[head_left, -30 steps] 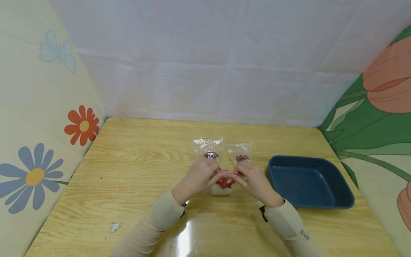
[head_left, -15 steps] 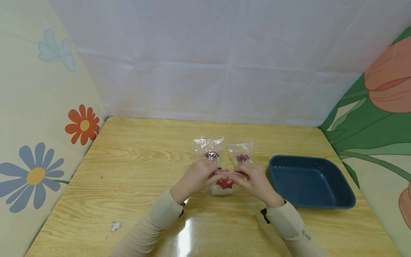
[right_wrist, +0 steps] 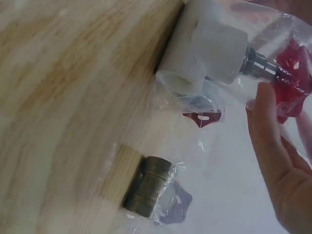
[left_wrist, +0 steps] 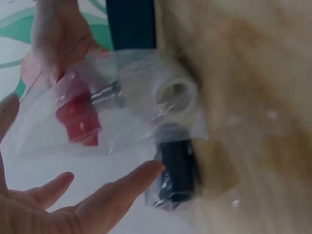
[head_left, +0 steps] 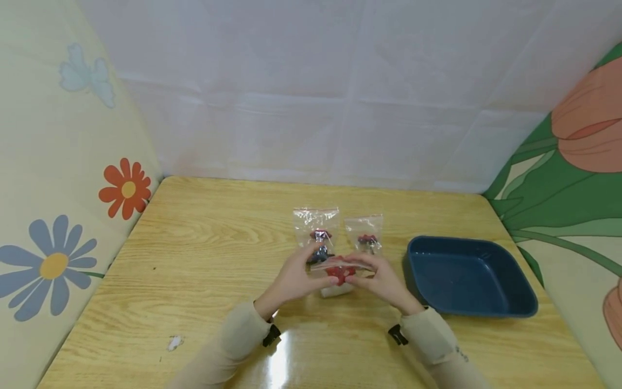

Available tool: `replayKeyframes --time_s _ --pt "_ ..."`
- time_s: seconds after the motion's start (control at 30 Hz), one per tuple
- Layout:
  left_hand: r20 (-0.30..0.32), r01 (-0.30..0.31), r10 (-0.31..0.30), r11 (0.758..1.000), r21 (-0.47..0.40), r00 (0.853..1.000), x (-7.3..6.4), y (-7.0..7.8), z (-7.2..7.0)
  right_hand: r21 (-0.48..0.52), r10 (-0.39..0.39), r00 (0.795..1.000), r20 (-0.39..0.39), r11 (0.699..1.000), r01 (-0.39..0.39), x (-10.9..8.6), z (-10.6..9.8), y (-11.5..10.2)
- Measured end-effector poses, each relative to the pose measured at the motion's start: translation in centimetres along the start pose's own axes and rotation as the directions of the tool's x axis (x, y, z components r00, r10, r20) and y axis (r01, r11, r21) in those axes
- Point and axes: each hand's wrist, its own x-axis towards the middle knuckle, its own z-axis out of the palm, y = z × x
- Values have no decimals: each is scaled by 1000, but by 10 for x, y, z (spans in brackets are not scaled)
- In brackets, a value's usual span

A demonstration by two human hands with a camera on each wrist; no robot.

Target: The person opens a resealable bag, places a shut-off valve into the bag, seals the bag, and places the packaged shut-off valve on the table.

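A white-bodied pipe valve [right_wrist: 219, 53] with a metal stem and a red handwheel [head_left: 340, 274] stands upright inside a clear zip bag [left_wrist: 131, 131]. My left hand [head_left: 293, 278] is at the bag's left side, thumb and fingers spread apart; in the left wrist view they curl round nothing. On the other side, my right hand [head_left: 384, 281] holds the bag near the handwheel between thumb and fingers. Behind the hands lie two more bagged valves: one dark-bodied [left_wrist: 176, 170] on the left, one brass-coloured [right_wrist: 151, 187] on the right, both with reddish handwheels.
A deep blue plastic bin [head_left: 468, 275] stands on the wooden table [head_left: 194, 243] to the right of my right hand. A white curtain [head_left: 311, 108] closes off the back, and flower-printed panels flank both sides.
My hands pinched the bag's top edge together earlier. Now they have drawn apart, the left hand's fingers have opened out, and the bag's mouth shows between them.
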Motion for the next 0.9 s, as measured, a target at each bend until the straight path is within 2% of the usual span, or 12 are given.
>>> replayKeyframes --time_s 0.07,0.13,0.23,0.33,0.4,0.5,0.67,0.8,0.9 --pt "16 0 0 1000 1 1000 -4 -3 4 76 45 999 14 996 -46 -1 1 1" --pt "23 -12 13 998 -55 1000 -7 -5 8 162 94 995 30 982 -97 -2 2 2" --pt "35 -20 26 987 -162 999 -9 -4 13 290 159 985 63 942 -170 -3 3 3" --pt "24 -21 27 973 -228 999 -9 -4 17 336 179 982 64 922 -191 -4 4 5" --pt "4 -28 30 967 -252 1000 -8 -6 20 350 174 983 60 918 -185 -4 5 6" --pt "-12 -14 11 952 -305 1000 -7 -8 21 335 165 986 32 927 -166 -3 7 5" --pt "-23 16 -23 957 -290 999 -7 -10 20 280 179 984 -12 945 -168 -2 10 1" --pt "-54 -1 -14 962 -273 998 -8 -11 15 260 210 977 -29 946 -196 2 13 -5" --pt "-89 -23 0 963 -267 996 -7 -10 9 259 203 979 -29 947 -189 8 14 -12"
